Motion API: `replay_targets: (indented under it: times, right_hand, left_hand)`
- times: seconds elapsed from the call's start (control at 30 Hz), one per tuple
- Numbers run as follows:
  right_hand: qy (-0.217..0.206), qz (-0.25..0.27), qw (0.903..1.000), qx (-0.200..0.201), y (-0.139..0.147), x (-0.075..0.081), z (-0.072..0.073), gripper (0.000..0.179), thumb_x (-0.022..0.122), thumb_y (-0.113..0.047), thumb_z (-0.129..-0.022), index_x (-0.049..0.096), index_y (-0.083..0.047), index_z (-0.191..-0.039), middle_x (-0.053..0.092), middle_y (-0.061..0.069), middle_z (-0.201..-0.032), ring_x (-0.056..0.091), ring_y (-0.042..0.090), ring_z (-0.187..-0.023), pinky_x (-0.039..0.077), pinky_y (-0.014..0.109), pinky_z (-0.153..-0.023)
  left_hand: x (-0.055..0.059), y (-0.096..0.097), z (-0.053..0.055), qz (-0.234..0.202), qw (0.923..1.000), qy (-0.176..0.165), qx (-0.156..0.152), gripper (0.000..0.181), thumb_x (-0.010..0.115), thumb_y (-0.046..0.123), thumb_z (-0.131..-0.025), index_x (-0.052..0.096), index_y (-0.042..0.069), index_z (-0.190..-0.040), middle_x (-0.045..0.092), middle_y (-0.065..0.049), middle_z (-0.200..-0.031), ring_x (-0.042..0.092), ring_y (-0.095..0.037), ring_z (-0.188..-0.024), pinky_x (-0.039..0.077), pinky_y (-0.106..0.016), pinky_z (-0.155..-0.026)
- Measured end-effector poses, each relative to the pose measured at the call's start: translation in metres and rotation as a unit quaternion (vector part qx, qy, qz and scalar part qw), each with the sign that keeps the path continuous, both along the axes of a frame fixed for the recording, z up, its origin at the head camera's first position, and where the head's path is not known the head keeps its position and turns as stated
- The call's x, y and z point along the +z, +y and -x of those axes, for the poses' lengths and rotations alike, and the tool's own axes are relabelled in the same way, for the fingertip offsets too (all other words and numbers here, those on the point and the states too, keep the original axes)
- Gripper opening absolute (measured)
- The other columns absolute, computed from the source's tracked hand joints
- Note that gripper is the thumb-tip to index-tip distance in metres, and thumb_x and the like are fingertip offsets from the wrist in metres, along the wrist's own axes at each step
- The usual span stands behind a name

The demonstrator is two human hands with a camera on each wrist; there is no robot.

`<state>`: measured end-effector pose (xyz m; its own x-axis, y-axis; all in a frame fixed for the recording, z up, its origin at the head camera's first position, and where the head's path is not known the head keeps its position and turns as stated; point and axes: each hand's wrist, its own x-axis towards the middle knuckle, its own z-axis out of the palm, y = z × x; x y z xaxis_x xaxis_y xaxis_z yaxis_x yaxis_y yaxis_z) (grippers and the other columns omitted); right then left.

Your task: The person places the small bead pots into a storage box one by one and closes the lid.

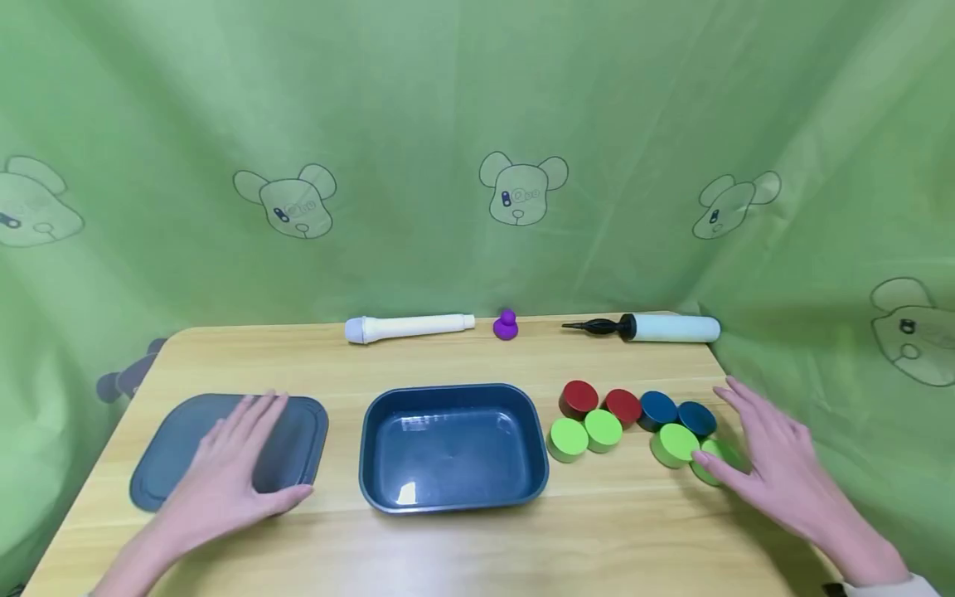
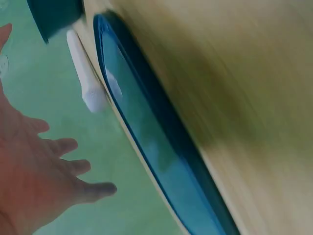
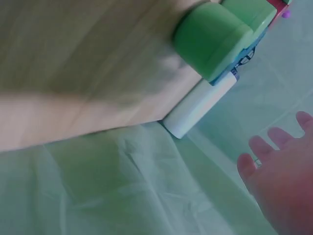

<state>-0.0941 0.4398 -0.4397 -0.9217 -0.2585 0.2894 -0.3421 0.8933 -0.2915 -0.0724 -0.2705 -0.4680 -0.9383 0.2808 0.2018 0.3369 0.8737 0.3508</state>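
Observation:
My left hand (image 1: 229, 477) hovers over the flat dark blue-grey lid (image 1: 190, 431), fingers spread, holding nothing. In the left wrist view the lid (image 2: 142, 117) lies apart from the fingers. On the right, my right hand (image 1: 776, 460) is raised beside a group of short round blocks, its thumb overlapping a green block (image 1: 675, 445) in the head view. Another green block (image 1: 709, 468) is partly hidden by that thumb. Behind them are two blue blocks (image 1: 658, 411). Two red blocks (image 1: 579, 400) and two more green blocks (image 1: 568, 439) stand beside the dark blue tub (image 1: 453, 507).
Along the table's back edge lie a white microphone-like stick (image 1: 418, 326), a small purple knobbed piece (image 1: 506, 326) and a pale hand pump (image 1: 671, 327) with a black nozzle. A green curtain (image 1: 418, 99) with printed mouse heads hangs behind the wooden table (image 1: 477, 551).

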Motion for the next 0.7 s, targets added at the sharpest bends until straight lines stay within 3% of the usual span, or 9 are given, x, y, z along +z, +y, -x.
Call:
replay_targets:
  times: [0.17,0.37,0.5,0.53,0.6,0.67,0.7]
  right_hand:
    - [-0.028,0.038,0.9988,-0.015,0.005,-0.009,-0.006,0.099,0.088,-0.036,-0.091,0.034,0.001,-0.166,0.035,0.033,-0.166,0.034,0.058,-0.148,0.012,0.087,-0.115]
    - [-0.080,0.066,0.9941,-0.032,0.008,-0.018,-0.009,0.087,0.084,-0.034,-0.098,0.034,0.009,-0.156,0.043,0.037,-0.151,0.043,0.059,-0.134,0.036,0.083,-0.098]
    - [-0.125,0.083,0.9876,-0.046,0.010,-0.024,-0.011,0.084,0.081,-0.034,-0.102,0.032,0.010,-0.154,0.043,0.037,-0.149,0.043,0.061,-0.133,0.036,0.083,-0.100]
    - [-0.130,0.086,0.9866,-0.049,0.012,-0.027,-0.012,0.083,0.081,-0.034,-0.102,0.032,0.010,-0.153,0.044,0.037,-0.147,0.044,0.059,-0.132,0.038,0.074,-0.110]
    - [-0.128,0.091,0.9863,-0.052,0.014,-0.032,-0.014,0.081,0.083,-0.032,-0.101,0.034,0.010,-0.151,0.047,0.034,-0.144,0.048,0.049,-0.129,0.040,0.043,-0.119]
    - [-0.113,0.098,0.9877,-0.046,0.017,-0.037,-0.015,0.077,0.087,-0.027,-0.098,0.040,0.009,-0.147,0.052,0.029,-0.139,0.051,0.031,-0.126,0.036,0.013,-0.108]
    - [-0.103,0.102,0.9887,-0.041,0.017,-0.040,-0.015,0.074,0.089,-0.025,-0.096,0.043,0.008,-0.144,0.054,0.026,-0.137,0.051,0.020,-0.123,0.032,0.004,-0.098]
  left_hand:
    - [-0.006,0.023,0.003,-0.008,0.9998,-0.005,-0.016,0.123,0.083,0.074,-0.083,0.022,0.023,-0.177,0.035,-0.015,-0.173,0.035,-0.045,-0.153,0.039,-0.080,-0.099]
    - [-0.010,0.034,0.001,-0.023,0.9993,-0.001,-0.028,0.117,0.082,0.074,-0.085,0.029,0.021,-0.175,0.040,-0.013,-0.169,0.042,-0.041,-0.148,0.039,-0.082,-0.099]
    - [-0.014,0.043,0.005,-0.034,0.9988,-0.013,-0.032,0.116,0.079,0.076,-0.086,0.029,0.021,-0.175,0.040,-0.012,-0.170,0.041,-0.039,-0.150,0.037,-0.084,-0.103]
    - [-0.015,0.045,0.007,-0.037,0.9986,-0.017,-0.035,0.116,0.078,0.078,-0.086,0.028,0.022,-0.175,0.040,-0.012,-0.170,0.040,-0.039,-0.151,0.036,-0.083,-0.105]
    - [-0.015,0.050,0.010,-0.039,0.9980,-0.027,-0.040,0.118,0.076,0.081,-0.085,0.027,0.024,-0.175,0.038,-0.012,-0.171,0.039,-0.039,-0.153,0.034,-0.085,-0.107]
    - [-0.016,0.053,0.012,-0.039,0.9975,-0.037,-0.046,0.119,0.074,0.084,-0.084,0.026,0.025,-0.176,0.037,-0.013,-0.172,0.038,-0.040,-0.154,0.032,-0.086,-0.108]
    - [-0.016,0.055,0.012,-0.038,0.9973,-0.041,-0.048,0.119,0.074,0.085,-0.084,0.026,0.026,-0.176,0.037,-0.014,-0.172,0.038,-0.041,-0.154,0.031,-0.087,-0.108]
